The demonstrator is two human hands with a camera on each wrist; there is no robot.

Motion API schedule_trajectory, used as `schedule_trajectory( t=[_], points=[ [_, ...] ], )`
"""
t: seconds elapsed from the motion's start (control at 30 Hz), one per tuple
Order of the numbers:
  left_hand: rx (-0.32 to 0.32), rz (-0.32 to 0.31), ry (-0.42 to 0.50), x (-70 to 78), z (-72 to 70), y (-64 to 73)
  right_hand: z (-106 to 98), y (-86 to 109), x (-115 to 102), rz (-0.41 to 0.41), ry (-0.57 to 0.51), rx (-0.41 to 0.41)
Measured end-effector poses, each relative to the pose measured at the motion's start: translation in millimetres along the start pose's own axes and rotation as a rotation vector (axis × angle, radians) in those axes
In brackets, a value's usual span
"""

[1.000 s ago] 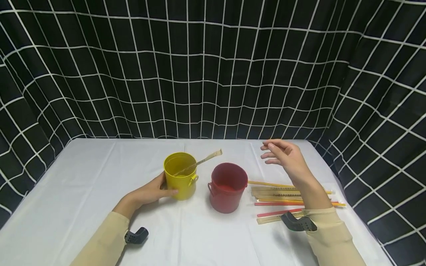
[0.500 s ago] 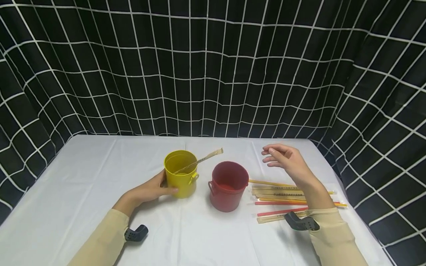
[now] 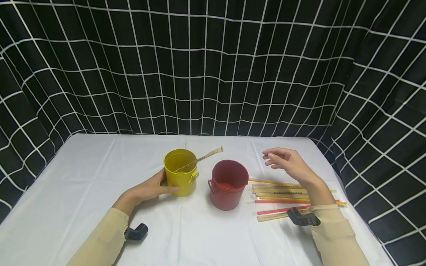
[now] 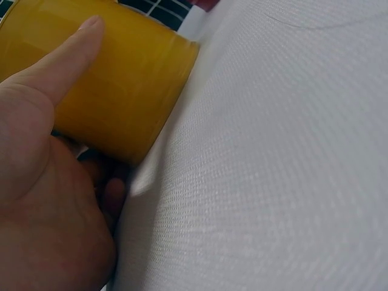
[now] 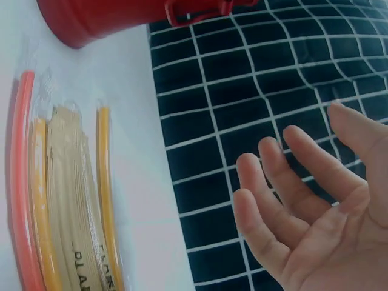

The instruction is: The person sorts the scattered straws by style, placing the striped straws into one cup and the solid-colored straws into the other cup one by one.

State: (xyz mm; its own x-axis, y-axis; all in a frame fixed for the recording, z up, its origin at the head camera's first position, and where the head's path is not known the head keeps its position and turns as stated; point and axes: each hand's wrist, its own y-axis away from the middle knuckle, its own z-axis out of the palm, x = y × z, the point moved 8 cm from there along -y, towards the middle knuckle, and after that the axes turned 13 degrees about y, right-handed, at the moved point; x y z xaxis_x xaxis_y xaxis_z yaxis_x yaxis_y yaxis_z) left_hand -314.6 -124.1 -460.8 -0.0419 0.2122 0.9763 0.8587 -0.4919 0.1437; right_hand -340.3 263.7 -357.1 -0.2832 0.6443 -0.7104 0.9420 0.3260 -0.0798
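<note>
My left hand [image 3: 148, 190] grips the side of a yellow bucket [image 3: 181, 183], thumb along its near wall; the left wrist view shows the thumb [image 4: 66, 60] lying on the yellow surface. Inside the bucket leans a paper-wrapped straw [image 3: 209, 155], its upper end sticking out over the rim to the right. A red bucket [image 3: 226, 197] stands upright to the right of the yellow one. Raised above the table, my right hand [image 3: 287, 162] holds nothing, its fingers loosely bent. In the right wrist view that hand [image 5: 315, 206] shows its palm, apart from the straws.
Several straws lie below my right hand on the white table [image 3: 206, 240], among them paper-wrapped straws [image 3: 276, 191], a red straw [image 3: 276, 201] and a yellow straw [image 3: 269, 181]. A black curtain with white grid lines [image 3: 199, 74] encloses the back and sides.
My right hand has sunk slightly and drifted a little to the right, still holding nothing. The left hand keeps its hold on the yellow bucket. The head view has shifted slightly.
</note>
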Motion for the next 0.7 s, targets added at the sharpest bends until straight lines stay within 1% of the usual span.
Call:
schedule_trajectory(
  t=[0.13, 0.3, 0.37, 0.43, 0.5, 0.6, 0.7],
  points=[
    [-0.004, 0.001, 0.003, 1.3, 0.7, 0.0, 4.0, -0.8, 7.6, -0.009, 0.069, -0.059],
    [-0.008, 0.011, 0.000, 0.7, 0.8, -0.5, 19.3, -0.8, 18.2, -0.042, 0.132, -0.199],
    [-0.009, 0.015, 0.000, 0.5, 0.6, -0.4, 25.3, -0.3, 23.1, -0.041, 0.145, -0.251],
    [-0.010, 0.014, 0.001, 0.4, 0.5, -0.2, 28.7, 0.9, 27.5, -0.029, 0.172, -0.286],
    [-0.011, 0.008, 0.003, 0.2, 0.6, 0.0, 29.6, 2.3, 30.6, -0.021, 0.212, -0.302],
    [-0.009, -0.003, 0.005, -0.2, 0.6, 0.2, 28.4, 4.4, 33.8, -0.020, 0.277, -0.306],
    [-0.004, -0.013, 0.006, -0.2, 0.5, 0.3, 27.5, 6.0, 39.9, 0.002, 0.300, -0.318]
  ],
)
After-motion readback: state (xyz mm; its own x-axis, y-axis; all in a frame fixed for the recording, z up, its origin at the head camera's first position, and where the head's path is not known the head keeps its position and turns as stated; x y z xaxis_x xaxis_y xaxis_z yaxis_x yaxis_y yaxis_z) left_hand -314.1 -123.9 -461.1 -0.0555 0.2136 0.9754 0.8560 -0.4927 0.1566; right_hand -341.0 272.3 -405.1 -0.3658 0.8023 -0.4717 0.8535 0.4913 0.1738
